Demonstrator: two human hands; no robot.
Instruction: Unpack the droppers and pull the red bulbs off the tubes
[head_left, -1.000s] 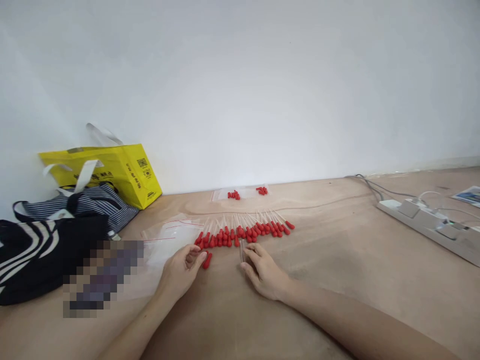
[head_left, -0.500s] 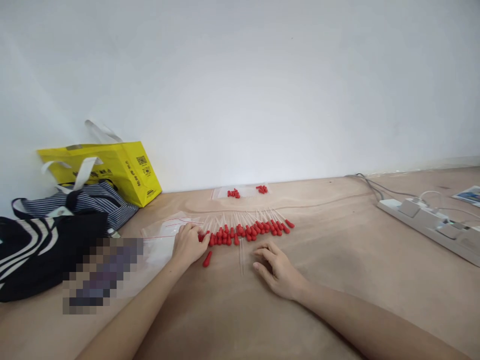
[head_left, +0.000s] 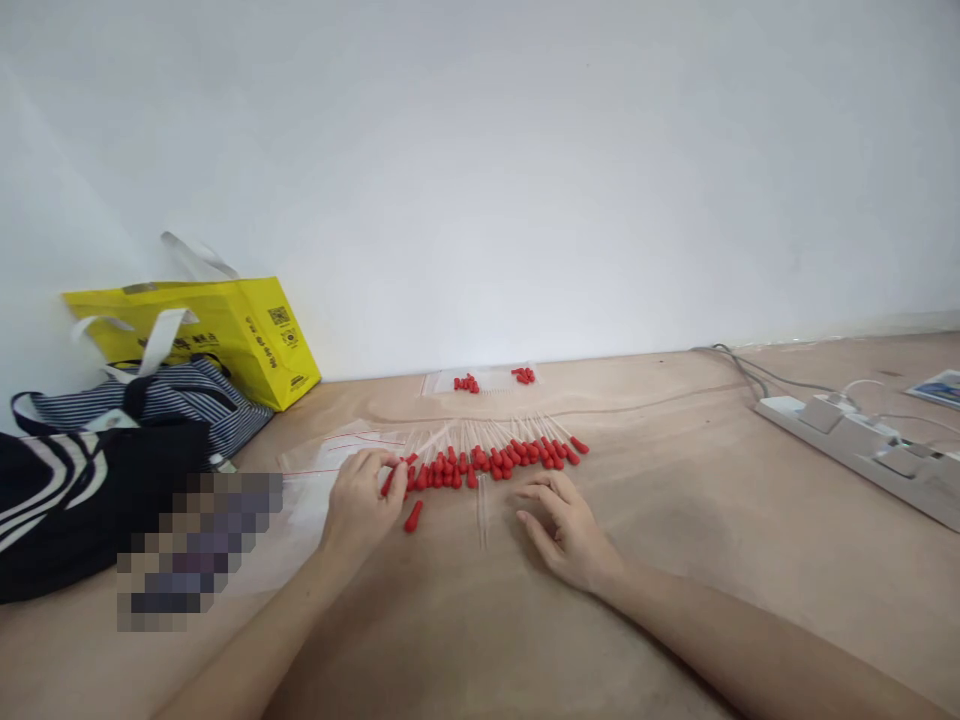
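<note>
My left hand is at the left end of a row of glass droppers with red rubber bulbs. Thumb and fingers close around a dropper whose red bulb shows at the fingertips, its clear tube slanting up and right over the others. Just in front of this hand lies a loose red rubber bulb. My right hand is right of some bare glass tubes, fingers bent and apart, with nothing in them.
Clear plastic bags lie left of my left hand. Behind the row, another bag has red bulbs on it or in it. A yellow bag and a black bag stand left. A power strip with cables is at right.
My left hand has drawn back slightly to the left, with a dropper now between its fingers. My right hand has shifted a little to the right, still empty.
</note>
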